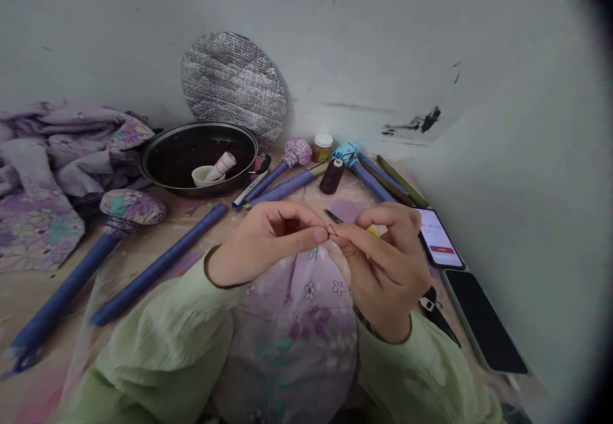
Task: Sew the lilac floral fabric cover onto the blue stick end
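Over the purple floral fabric (pixel 311 322), my left hand (pixel 272 235) and my right hand (pixel 387 264) meet fingertip to fingertip. Both are closed in a pinch on a thin dark thread (pixel 331 227), which makes a small loop between them. Just behind the right fingers shows a dark pointed tip (pixel 331 216); the rest of that tool is hidden. A bit of yellow (pixel 376 231) peeks out between the right fingers, too covered to name. The dark thread spool (pixel 332 176) stands upright beyond my hands.
Blue-wrapped sticks, some with cloth-bound heads (pixel 133 210), lie around. A black pan (pixel 201 156) holds a small white cup (pixel 209 175). Behind it leans a silver round mat (pixel 234 85). Two phones (pixel 440 239) lie at right by the wall; a jar (pixel 322 147) stands at back.
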`<state>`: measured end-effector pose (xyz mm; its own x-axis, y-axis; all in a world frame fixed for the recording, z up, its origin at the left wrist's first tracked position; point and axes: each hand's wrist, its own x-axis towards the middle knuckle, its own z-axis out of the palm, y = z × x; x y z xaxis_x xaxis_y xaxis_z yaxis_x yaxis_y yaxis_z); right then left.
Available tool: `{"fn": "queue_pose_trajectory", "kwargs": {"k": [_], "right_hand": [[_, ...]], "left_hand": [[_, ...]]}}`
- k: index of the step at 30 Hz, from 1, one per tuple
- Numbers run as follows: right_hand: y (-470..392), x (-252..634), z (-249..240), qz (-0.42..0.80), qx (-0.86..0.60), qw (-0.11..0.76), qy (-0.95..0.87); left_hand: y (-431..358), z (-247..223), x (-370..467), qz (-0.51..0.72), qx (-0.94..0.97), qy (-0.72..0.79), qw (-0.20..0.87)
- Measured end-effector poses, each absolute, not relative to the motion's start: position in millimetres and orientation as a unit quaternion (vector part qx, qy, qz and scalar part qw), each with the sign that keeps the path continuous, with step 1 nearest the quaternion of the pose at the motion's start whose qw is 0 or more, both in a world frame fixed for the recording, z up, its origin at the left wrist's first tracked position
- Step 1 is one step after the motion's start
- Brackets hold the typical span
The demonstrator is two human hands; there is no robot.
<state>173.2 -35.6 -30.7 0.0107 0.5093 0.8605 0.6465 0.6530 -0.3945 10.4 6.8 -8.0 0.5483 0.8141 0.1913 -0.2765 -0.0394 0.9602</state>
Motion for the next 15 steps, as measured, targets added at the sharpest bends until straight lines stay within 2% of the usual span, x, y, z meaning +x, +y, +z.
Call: {"fn": "queue_pose_trajectory", "kwargs": {"k": [10, 15], "right_hand": [[-37, 174, -21, 0.108, -0.457, 0.561, -0.681], [-37, 177, -19, 0.131, -0.465, 0.539, -0.691]], "left_hand": [[7, -1, 2, 0.451, 0.787, 0.235, 0.350], [9, -1, -1, 0.447, 0.823, 0.211, 0.281]]}}
